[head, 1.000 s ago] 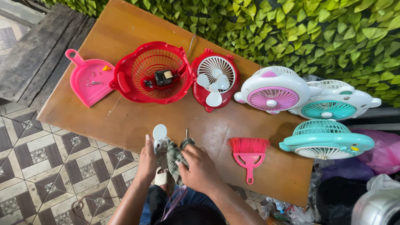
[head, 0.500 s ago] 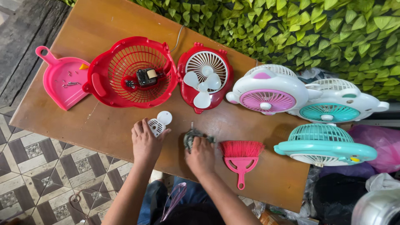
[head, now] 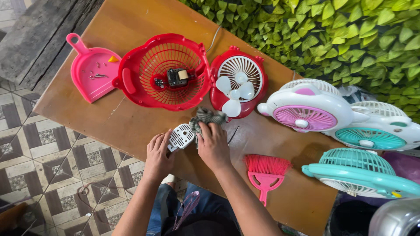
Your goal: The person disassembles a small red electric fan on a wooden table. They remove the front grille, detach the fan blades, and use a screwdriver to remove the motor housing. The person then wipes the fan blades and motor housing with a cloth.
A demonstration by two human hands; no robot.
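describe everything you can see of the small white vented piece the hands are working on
The white vented piece is a small, flat plastic cover with rows of narrow slots and rounded corners. It is tilted over the brown wooden table, just below the red fan basket. The left hand holds its lower edge with its fingers, while the right hand presses a grey-green checked cloth against its right side.

Bare forearms, no sleeves, blue jeans (head: 210, 205), dark top
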